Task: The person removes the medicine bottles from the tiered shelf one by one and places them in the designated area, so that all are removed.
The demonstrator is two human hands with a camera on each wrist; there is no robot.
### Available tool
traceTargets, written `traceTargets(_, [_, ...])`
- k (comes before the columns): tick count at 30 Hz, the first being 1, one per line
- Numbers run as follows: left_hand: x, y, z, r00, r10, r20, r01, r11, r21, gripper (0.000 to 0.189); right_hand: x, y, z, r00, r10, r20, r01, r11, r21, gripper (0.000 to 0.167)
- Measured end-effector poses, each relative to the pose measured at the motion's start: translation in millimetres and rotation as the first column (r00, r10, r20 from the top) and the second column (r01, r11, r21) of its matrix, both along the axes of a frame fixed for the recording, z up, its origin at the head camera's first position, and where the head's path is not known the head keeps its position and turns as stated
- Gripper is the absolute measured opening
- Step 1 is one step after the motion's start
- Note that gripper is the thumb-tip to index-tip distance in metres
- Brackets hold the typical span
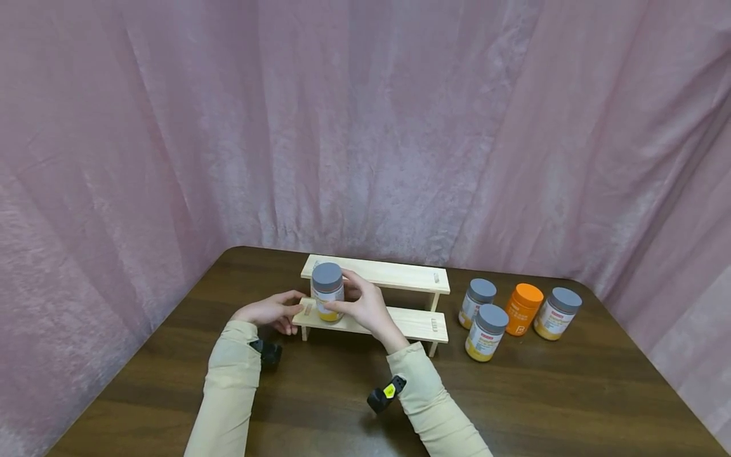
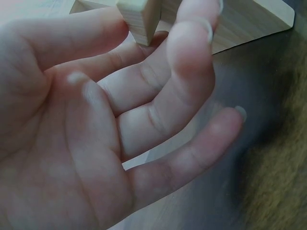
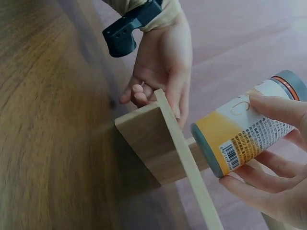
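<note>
A two-step wooden shelf (image 1: pixel 408 322) stands on the table, its plank and end leg showing in the right wrist view. My left hand (image 1: pixel 273 312) grips the left end of the lower step. In the left wrist view, thumb and index finger pinch a wooden corner (image 2: pixel 139 17) while the other fingers curve loosely. A white-and-yellow jar with a grey lid (image 1: pixel 327 293) is held by my right hand (image 1: pixel 367 306), thumb and fingers round its sides. It is upright over the lower step's left part; I cannot tell whether its base (image 3: pixel 208 151) touches the wood.
Right of the shelf stand three more grey-lidded jars (image 1: pixel 485 336) and an orange jar (image 1: pixel 522 311). The brown wooden table (image 1: pixel 320 406) reaches back to a pink curtain (image 1: pixel 365 127).
</note>
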State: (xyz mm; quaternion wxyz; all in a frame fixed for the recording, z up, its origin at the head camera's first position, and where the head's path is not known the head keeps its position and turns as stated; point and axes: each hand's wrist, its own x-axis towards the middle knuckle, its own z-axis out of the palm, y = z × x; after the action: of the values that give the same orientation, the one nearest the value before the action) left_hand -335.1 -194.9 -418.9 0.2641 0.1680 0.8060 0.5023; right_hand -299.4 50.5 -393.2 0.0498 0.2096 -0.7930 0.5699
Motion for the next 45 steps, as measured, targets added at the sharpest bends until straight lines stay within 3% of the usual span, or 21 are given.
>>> traceTargets(3, [-1.7,-0.1,-1.8,1.000,-0.003,0.009,0.003,1.000,0.006,0.048,2.6,8,3.6,1.000,0.000,0.015,0.000,1.000,0.013,0.067])
traceTargets(10, [-2.0,-5.9,-1.2,0.999,0.026,0.038,-0.027,1.000,0.006,0.047,8.0,22,10.0,0.999,0.003,-0.044,0.001,0.995,0.099,0.068])
traceTargets(18, [-1.1,-5.7,0.6,0.999,0.033,0.036,-0.034,0.999,0.007,0.048,13.3,50,14.8,1.000,0.009,-0.024,-0.006,0.993,0.115,0.067])
traceTargets(28, [-5.8,-3.6,1.2,0.999,0.033,0.032,-0.033,0.999,0.018,0.048,26.1,98,26.9,0.998,-0.042,-0.037,0.047,0.986,0.157,0.068])
traceTargets(33, [-7.7,-1.3,0.9,0.999,0.028,0.033,-0.029,0.999,0.024,0.049,30.7,119,31.1,0.992,-0.125,-0.030,0.128,0.977,0.170,0.071])
traceTargets(39, [-6.1,-0.9,1.9,0.999,0.029,0.035,-0.030,0.999,0.026,0.048,37.3,133,31.4,0.980,-0.196,-0.022,0.197,0.962,0.190,0.069])
traceTargets(45, [-7.1,-1.5,0.1,0.999,0.027,0.034,-0.029,0.999,0.034,0.049,42.5,145,32.8,0.975,-0.212,-0.072,0.223,0.951,0.216,0.068])
